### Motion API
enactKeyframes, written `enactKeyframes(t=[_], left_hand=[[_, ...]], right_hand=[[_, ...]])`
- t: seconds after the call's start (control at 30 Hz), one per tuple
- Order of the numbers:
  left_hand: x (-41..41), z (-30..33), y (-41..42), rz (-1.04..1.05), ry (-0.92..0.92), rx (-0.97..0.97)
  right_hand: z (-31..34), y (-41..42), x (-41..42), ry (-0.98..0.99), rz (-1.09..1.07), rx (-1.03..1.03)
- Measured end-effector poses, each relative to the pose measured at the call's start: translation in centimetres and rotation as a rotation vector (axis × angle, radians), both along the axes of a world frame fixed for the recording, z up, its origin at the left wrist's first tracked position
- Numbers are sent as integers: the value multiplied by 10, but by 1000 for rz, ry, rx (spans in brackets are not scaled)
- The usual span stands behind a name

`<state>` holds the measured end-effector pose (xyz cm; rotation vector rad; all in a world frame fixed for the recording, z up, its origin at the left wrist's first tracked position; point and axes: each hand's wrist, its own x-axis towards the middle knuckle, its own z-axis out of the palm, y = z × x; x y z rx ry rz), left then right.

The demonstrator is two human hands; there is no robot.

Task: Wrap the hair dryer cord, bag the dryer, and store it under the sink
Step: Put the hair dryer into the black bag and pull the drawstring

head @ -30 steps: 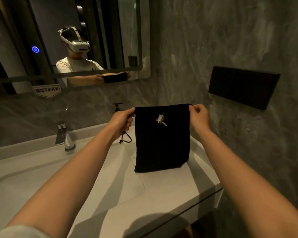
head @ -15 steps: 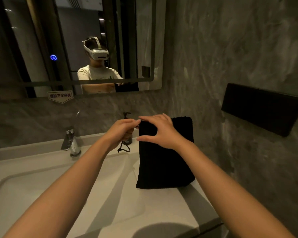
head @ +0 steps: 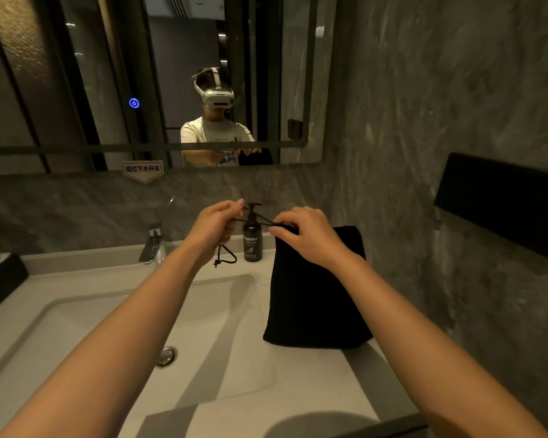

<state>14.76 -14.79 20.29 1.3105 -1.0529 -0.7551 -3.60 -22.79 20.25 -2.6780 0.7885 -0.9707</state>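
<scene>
A black cloth bag [head: 314, 292] stands upright on the white counter, right of the basin; its contents are hidden. My right hand [head: 304, 235] pinches the gathered top left corner of the bag. My left hand [head: 215, 226] is closed on the bag's black drawstring [head: 257, 217], which stretches taut between my two hands. The knotted loop end of the cord [head: 225, 259] dangles below my left fist. No hair dryer shows.
A dark soap pump bottle [head: 252, 240] stands just behind the cord. A chrome tap [head: 154, 245] and white basin [head: 114, 327] with a drain [head: 166, 355] lie left. A black wall box [head: 503, 203] juts out at right; a mirror [head: 76, 74] hangs above.
My right hand moved from the bag's right corner to its left corner. My left hand has drawn the drawstring out leftward, so the bag's mouth is gathered.
</scene>
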Motion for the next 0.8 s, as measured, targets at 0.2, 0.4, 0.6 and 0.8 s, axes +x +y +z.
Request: enactKeyframes(t=[0.2, 0.4, 0.6, 0.8], left_hand=[[31, 1, 9, 376, -20, -72], [48, -18, 9, 568, -99, -78], [13, -41, 2, 165, -551, 225], [-60, -24, -12, -283, -502, 63]], right_hand=[[-7, -12, -29, 104, -48, -48], [-20, -16, -47, 5, 52, 186], [-22, -12, -46, -109, 93, 274], [-23, -14, -46, -121, 128, 304]])
